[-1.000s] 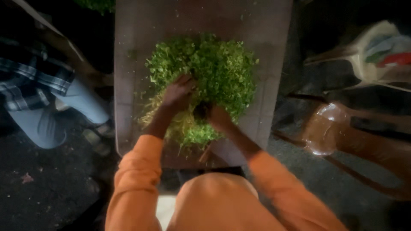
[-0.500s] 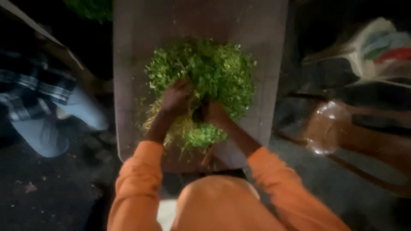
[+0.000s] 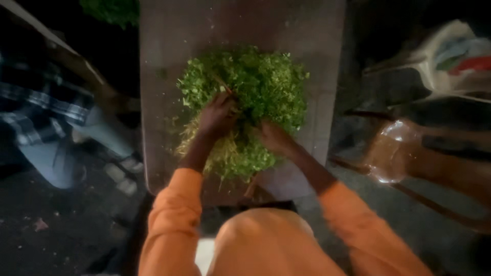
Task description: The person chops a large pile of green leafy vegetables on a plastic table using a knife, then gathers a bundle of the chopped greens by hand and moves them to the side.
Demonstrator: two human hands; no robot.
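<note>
A heap of chopped green leaves (image 3: 261,87) with pale stalks lies on a grey-brown board (image 3: 169,46) in front of me. My left hand (image 3: 217,116) rests on the heap's near left part, fingers curled into the greens and stalks. At the heap's near edge, just to the right, is my right hand (image 3: 273,138), closed like a fist. Whatever it holds is hidden and blurred. Orange sleeves cover both my arms.
Another person in a checked shirt and light trousers (image 3: 46,128) crouches at the left. A brown plastic chair (image 3: 409,153) stands at the right, with a white chair holding bags (image 3: 450,61) behind it. More greens (image 3: 110,10) lie at the top left.
Both hands have shifted slightly further into the heap. A dark object seen by my right hand earlier no longer shows.
</note>
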